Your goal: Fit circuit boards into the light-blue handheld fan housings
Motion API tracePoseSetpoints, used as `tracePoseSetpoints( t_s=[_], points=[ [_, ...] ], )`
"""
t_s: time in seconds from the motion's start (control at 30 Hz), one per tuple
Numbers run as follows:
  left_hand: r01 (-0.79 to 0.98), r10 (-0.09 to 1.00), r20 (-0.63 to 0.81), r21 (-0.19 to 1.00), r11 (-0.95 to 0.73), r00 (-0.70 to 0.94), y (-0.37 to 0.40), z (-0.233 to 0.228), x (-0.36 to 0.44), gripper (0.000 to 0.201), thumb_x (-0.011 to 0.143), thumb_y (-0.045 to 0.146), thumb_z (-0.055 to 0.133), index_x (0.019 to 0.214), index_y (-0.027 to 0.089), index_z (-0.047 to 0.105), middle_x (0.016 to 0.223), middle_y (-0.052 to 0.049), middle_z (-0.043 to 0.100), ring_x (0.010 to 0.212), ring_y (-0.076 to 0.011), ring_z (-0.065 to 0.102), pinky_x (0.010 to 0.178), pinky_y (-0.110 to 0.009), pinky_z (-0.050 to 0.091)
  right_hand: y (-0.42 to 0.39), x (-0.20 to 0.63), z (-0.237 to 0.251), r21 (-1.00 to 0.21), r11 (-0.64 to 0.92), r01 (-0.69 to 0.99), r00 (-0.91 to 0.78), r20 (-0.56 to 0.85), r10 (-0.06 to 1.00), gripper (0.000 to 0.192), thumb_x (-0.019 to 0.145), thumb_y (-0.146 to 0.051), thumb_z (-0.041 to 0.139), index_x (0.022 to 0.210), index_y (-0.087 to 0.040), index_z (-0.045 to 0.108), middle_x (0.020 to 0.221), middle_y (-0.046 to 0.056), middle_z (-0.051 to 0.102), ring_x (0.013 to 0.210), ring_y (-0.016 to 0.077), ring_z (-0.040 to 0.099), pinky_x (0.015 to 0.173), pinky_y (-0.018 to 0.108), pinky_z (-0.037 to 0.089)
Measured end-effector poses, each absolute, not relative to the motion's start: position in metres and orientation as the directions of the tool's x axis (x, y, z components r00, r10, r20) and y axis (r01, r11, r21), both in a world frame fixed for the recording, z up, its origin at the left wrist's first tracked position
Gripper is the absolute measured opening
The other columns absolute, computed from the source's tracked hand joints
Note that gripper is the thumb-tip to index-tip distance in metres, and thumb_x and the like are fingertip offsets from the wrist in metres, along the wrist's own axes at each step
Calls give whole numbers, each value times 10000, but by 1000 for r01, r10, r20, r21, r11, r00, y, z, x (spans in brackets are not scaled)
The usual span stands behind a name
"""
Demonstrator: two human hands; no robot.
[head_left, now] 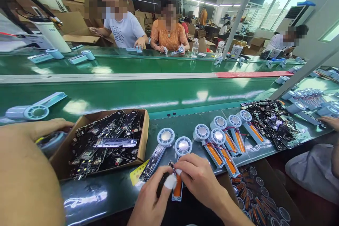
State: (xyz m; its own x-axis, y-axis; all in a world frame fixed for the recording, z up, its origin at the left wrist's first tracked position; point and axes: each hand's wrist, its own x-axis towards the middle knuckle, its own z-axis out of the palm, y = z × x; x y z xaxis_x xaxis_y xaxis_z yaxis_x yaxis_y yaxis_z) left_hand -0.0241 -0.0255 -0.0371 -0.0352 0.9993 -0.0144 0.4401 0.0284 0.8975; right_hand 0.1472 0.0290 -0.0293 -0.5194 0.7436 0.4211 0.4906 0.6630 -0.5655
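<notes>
Directly before me lies a light-blue handheld fan (183,145) with a round head and its handle open, showing an orange battery (177,185). Over the handle, my left hand (156,190) pinches a small dark circuit board (171,164), its thumb wrapped in white. My right hand (200,178) is closed at the board's edge, fingertips together beside some thin wires; what exactly they grip is hidden. Just left lies another fan (166,136) with a long circuit board (153,162) fitted along its handle, over a yellow card (136,173).
A cardboard box (145,130) of circuit boards stands at left, beside a co-worker's arm (26,162). Several open fans (218,136) lie to the right, near a heap of boards (275,123). Below is a bin of fans (261,197). Across the green conveyor (159,95), people sit working.
</notes>
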Motion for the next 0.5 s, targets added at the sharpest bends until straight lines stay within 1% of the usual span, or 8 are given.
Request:
tracePoseSetpoints(
  t_s=[0.1,0.2,0.27,0.33,0.43,0.5],
  points=[
    [466,999,35,884,-38,15,-21,-42,-25,339,952,473,468,967,226,699,841,-39,711,708,-185,645,681,-253,538,27,149,-28,-534,684,497,-536,431,726,223,969,-108,511,1006,-208,707,926,47,704,801,177,635,686,276,486],
    [453,999,49,890,-52,18,-19,-47,-26,365,976,462,440,972,218,711,890,-51,727,784,-191,668,719,-252,546,28,151,-26,-553,696,458,-572,416,707,265,954,-101,518,1117,-214,693,960,53,694,836,177,634,708,274,489],
    [425,1000,23,905,-27,14,-20,-48,-25,387,987,467,425,949,213,714,816,-35,712,736,-180,652,685,-242,539,29,151,-27,-560,709,429,-593,418,689,312,950,-87,499,1159,-218,690,945,55,681,829,171,625,694,265,487],
    [407,1000,10,913,-12,7,-21,-46,-23,414,990,483,415,911,211,717,761,-24,690,688,-172,628,648,-235,526,31,150,-31,-564,723,399,-590,445,673,323,957,-81,477,1146,-216,702,910,55,666,806,164,617,671,256,481],
    [384,1000,14,923,-7,-17,-22,-46,-22,447,976,517,429,832,205,713,735,-32,658,697,-180,614,660,-243,520,34,148,-37,-585,727,360,-554,493,671,279,971,-106,487,1067,-210,726,882,52,656,783,157,611,665,254,482],
    [335,997,-48,940,63,-53,-24,-49,-22,480,970,554,420,837,197,711,636,-12,580,640,-172,572,611,-241,498,35,147,-39,-617,705,351,-519,498,695,244,975,-121,503,999,-205,732,872,48,651,771,153,609,663,252,484]
  ],
)
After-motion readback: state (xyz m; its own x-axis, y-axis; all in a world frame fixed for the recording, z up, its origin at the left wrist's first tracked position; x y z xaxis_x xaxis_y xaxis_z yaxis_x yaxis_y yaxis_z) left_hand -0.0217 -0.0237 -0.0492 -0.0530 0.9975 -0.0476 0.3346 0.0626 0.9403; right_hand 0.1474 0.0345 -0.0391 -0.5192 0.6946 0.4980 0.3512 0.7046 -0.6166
